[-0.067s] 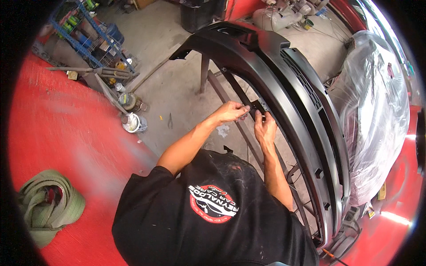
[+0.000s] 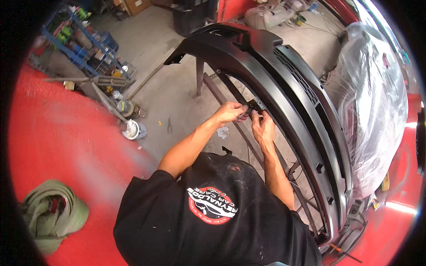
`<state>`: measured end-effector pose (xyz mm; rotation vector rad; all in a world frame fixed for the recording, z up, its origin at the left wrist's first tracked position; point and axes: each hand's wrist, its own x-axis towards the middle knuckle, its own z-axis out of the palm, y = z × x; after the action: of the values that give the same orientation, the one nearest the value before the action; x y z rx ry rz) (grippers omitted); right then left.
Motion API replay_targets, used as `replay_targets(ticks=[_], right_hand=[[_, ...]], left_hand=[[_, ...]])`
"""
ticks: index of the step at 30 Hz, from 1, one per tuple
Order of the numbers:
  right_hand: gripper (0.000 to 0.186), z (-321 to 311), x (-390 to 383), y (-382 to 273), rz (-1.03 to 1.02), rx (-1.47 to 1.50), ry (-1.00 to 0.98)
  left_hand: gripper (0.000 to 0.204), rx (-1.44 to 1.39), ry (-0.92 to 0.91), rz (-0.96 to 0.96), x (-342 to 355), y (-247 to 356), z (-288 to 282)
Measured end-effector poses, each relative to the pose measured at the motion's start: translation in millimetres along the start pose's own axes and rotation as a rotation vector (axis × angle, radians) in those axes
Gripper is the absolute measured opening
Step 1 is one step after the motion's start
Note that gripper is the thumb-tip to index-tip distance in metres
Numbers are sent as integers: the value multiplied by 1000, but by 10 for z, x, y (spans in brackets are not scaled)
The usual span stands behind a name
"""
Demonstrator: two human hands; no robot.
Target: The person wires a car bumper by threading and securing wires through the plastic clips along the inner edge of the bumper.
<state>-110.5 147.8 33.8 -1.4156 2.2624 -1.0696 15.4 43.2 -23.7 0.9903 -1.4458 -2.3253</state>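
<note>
There were two bare hands, one left hand (image 2: 232, 111) and one right hand (image 2: 264, 127), at one black bumper (image 2: 284, 104). Far off stood one black bin (image 2: 194, 20); far left, one blue shelf (image 2: 69, 51); near left, one coiled green strap (image 2: 77, 215); right, one plastic-wrapped bundle (image 2: 377, 111).

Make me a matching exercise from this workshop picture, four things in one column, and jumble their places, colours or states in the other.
Column one:
1. Bumper
2. Coiled strap
3. Bulky object
4. Pliers-like tool

Column two:
A. Wrapped in clear plastic, at the right of the picture
B. Lying on the grey floor
C. Black and curved, with the left hand and right hand near its inner edge
D. Green, resting on a red surface at the lower left

Right pairs: 1-C, 2-D, 3-A, 4-B.
</note>
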Motion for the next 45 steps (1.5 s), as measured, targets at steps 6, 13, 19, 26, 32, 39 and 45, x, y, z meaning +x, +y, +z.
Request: replay_targets(ticks=[6, 13, 19, 26, 32, 39, 45], right_hand=[[37, 93, -177, 279, 70, 29, 25], [33, 27, -248, 278, 129, 126, 29], [26, -39, -150, 128, 94, 127, 43], [31, 57, 20, 39, 164, 124, -24], [33, 68, 30, 29, 77, 143, 55], [30, 40, 54, 7, 96, 128, 69], [30, 56, 52, -4, 192, 65, 11]], left_hand=[[32, 38, 14, -4, 94, 64, 35], [29, 120, 12, -59, -41, 114, -38], [24, 164, 45, 44, -161, 156, 50], [22, 295, 72, 117, -144, 168, 84], [21, 308, 129, 129, -21, -10, 61], [26, 372, 114, 170, -39, 153, 96], [24, 567, 53, 98, -116, 144, 45]])
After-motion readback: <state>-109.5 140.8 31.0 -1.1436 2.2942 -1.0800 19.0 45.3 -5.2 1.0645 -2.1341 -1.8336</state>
